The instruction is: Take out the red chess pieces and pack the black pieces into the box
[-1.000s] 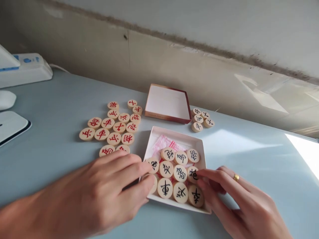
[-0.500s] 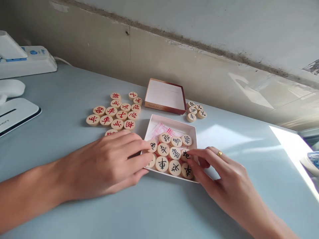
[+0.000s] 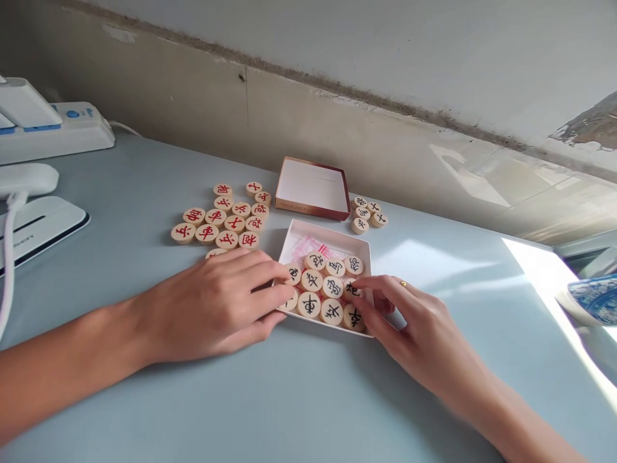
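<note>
A white box tray (image 3: 328, 238) holds several round wooden Chinese chess pieces (image 3: 332, 287) with black characters, in rows over a crumpled pink-and-white plastic bag (image 3: 308, 247). My left hand (image 3: 222, 302) grips the tray's left side, its fingertips over the wall and touching the leftmost pieces. At the right side, my right hand (image 3: 409, 321), with a ring on one finger, has its thumb and index finger closed on a black-lettered chess piece (image 3: 353, 289) inside the tray. Its other fingers curl by the tray's right wall.
Red-lettered pieces (image 3: 234, 223) lie grouped on the table left of the tray, partly behind my left hand. The box lid (image 3: 313, 183) lies inside-up near the wall, with several black-lettered pieces (image 3: 362, 213) to its right. A power strip (image 3: 87, 132) and white device (image 3: 53, 222) stand left; a blue-and-white object (image 3: 595, 301) is at right.
The view has shifted slightly, so the tray and table items appear displaced. Both hands keep nearly the same places at the tray, and the pieces keep their arrangement.
</note>
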Demonstrator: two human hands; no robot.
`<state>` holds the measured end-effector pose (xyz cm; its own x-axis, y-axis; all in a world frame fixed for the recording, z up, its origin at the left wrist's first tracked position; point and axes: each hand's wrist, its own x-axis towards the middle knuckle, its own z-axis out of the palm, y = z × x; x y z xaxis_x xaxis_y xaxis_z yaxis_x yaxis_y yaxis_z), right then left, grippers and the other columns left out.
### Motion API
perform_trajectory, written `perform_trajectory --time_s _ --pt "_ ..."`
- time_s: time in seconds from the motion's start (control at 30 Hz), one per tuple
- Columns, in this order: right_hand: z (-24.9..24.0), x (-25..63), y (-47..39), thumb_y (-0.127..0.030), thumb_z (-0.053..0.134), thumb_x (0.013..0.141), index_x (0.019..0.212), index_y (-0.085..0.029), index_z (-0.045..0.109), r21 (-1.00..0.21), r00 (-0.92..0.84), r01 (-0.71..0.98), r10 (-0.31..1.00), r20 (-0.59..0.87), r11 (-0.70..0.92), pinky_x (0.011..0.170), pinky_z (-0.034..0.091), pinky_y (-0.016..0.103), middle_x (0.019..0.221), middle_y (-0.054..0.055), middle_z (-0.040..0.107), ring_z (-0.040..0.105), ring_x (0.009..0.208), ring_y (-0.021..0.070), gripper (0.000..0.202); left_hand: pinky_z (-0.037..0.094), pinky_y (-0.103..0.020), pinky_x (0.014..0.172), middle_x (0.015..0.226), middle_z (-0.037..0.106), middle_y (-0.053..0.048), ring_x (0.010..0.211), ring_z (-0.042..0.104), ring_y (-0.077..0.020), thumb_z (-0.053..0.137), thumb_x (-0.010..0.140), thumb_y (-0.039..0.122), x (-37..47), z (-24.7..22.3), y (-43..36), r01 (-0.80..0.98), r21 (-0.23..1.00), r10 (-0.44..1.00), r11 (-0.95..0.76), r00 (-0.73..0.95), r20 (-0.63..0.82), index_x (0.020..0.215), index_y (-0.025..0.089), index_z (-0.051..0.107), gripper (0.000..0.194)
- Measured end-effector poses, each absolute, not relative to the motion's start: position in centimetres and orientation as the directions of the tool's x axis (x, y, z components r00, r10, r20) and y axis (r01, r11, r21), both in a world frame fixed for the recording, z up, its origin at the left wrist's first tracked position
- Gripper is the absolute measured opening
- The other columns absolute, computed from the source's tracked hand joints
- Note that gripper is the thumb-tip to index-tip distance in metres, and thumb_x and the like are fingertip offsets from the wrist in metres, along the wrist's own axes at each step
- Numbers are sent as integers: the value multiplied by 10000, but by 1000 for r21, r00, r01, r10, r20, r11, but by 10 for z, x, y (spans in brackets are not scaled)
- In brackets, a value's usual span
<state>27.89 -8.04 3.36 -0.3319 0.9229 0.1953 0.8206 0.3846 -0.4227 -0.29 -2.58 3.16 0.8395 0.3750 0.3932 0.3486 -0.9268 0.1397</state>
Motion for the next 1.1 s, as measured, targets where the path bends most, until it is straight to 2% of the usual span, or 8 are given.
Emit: perform_trajectory --time_s 0.33,0.7,0.9,1.1 --pt "36 278 -79 -302 495 1022 1062 -245 572 -523 -299 783 941 157 336 430 413 186 597 -90 561 463 440 80 104 534 -377 878 1105 714 -99 987 675 -235 497 1020 151 -5 32 -28 341 134 366 -930 842 397 1077 132 668 181" --pt "33 280 -80 -298 513 1028 1102 -256 574 -504 -313 792 938 152 345 436 404 202 599 -96 529 447 440 82 104 552 -385 889 1076 709 -92 964 674 -234 542 991 138 -5 35 -29 350 143 378 -926 844 380 1094 134 680 172" --pt "32 280 -81 -288 519 1033 1050 -246 556 -508 -350 770 921 171 386 438 380 193 610 -91 523 440 461 74 59 539 -385 921 1083 714 -87 976 670 -229 527 1005 148 -7 33 -30 343 130 366 -930 847 385 1103 146 673 175" --pt "36 279 -81 -282 463 1062 1097 -256 530 -483 -338 789 925 174 380 446 422 187 621 -91 593 498 450 74 80 520 -384 896 1081 713 -87 975 669 -233 502 1015 141 -6 32 -30 341 151 372 -928 840 394 1122 138 659 189"
